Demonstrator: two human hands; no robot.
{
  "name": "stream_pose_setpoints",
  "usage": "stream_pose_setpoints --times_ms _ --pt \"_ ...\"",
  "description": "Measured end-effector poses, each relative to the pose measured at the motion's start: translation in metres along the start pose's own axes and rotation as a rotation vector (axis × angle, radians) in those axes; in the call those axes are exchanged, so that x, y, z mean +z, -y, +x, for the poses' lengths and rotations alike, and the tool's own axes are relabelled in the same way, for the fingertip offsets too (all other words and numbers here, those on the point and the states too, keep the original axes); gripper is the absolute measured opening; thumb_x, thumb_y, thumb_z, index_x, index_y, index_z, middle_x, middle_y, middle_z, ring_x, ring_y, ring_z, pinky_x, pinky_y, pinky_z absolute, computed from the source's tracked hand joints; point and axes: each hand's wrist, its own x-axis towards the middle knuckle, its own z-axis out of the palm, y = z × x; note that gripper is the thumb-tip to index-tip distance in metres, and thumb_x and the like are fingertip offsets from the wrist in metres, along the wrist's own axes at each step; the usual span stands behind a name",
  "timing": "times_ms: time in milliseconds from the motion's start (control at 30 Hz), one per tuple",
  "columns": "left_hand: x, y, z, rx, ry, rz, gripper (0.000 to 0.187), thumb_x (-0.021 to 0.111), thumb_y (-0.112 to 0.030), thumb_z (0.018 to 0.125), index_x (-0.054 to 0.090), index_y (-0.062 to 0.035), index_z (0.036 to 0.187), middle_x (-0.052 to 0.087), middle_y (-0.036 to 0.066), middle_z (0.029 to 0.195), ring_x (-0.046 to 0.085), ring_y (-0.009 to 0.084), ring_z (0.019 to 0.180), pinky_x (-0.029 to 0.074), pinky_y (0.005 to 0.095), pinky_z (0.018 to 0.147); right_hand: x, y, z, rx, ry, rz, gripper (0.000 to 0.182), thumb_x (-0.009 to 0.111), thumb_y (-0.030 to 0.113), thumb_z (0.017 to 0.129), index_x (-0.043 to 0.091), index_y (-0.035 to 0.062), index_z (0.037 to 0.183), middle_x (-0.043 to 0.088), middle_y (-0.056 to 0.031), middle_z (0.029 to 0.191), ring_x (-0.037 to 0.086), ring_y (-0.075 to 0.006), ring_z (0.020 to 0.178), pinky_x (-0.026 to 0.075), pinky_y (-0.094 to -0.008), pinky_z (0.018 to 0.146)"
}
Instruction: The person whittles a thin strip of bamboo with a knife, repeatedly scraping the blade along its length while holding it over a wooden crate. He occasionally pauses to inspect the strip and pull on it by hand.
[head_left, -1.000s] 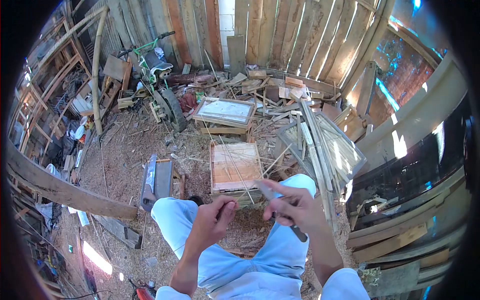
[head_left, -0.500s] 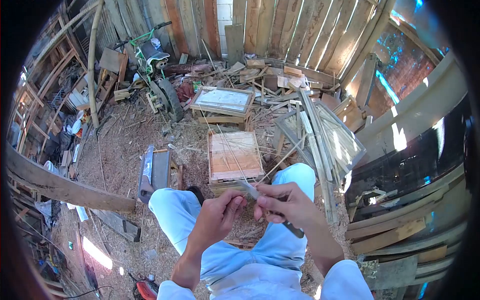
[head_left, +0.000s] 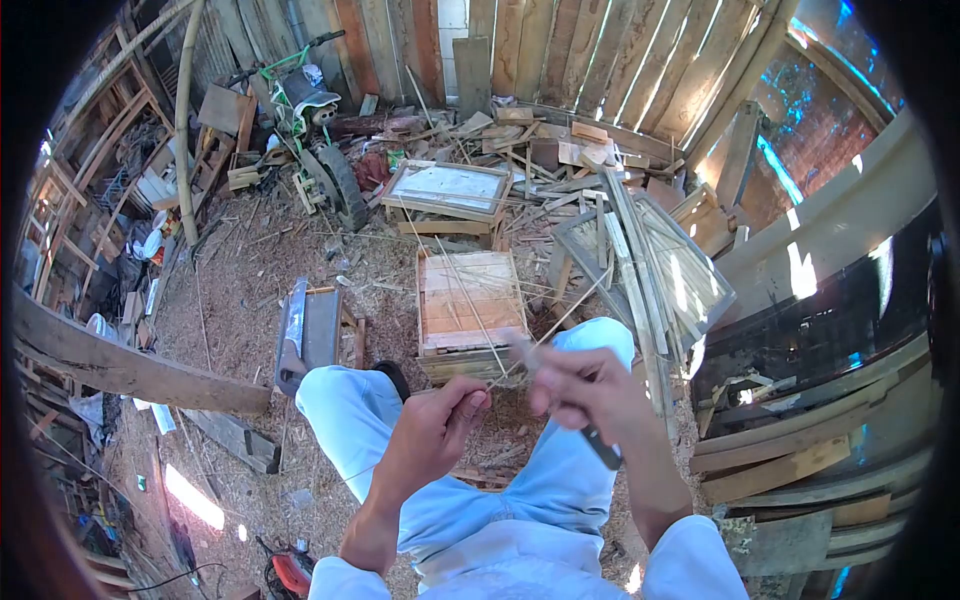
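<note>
My left hand [head_left: 440, 430] is closed, thumb against the fingers, pinching a thin wooden strip [head_left: 572, 312] that slants away to the upper right. Wrapped around a knife [head_left: 602, 450] is my right hand [head_left: 585, 390]. The knife's dark handle end sticks out below the fist, and its blade, smeared by motion, points up and left. Both hands are above my lap, the right one a little apart from the left. Just beyond them stands a wooden box [head_left: 470, 300] with a light plank top. Another long thin strip [head_left: 455, 275] crosses over that box.
A handsaw [head_left: 294, 330] lies on a small dark-topped stool [head_left: 322, 325] at left. Behind the box are a framed white panel [head_left: 446, 188], heaped wood scraps [head_left: 520, 140] and a green bike [head_left: 300, 110]. Long slats [head_left: 640, 280] lean at right; a beam [head_left: 140, 370] juts in from the left.
My right hand has moved slightly right and up with the knife, away from my left hand, and the blade has blurred. The left hand stays nearly in place.
</note>
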Motion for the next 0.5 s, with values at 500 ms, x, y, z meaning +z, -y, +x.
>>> stream_pose_setpoints --times_ms 500 --pt "-0.005 0.006 -0.008 -0.042 0.010 0.034 0.007 0.056 -0.008 0.090 0.057 -0.0024 0.094 0.064 0.012 0.075 0.063 0.0262 0.066 0.047 0.0328 0.057 -0.025 0.021 -0.010 -0.080 -0.179 0.101 0.030 0.057 0.011 0.091 0.057 0.0004 0.119 0.059 -0.0046 0.073 0.041 -0.0040 0.047 0.029 -0.0165 0.039"
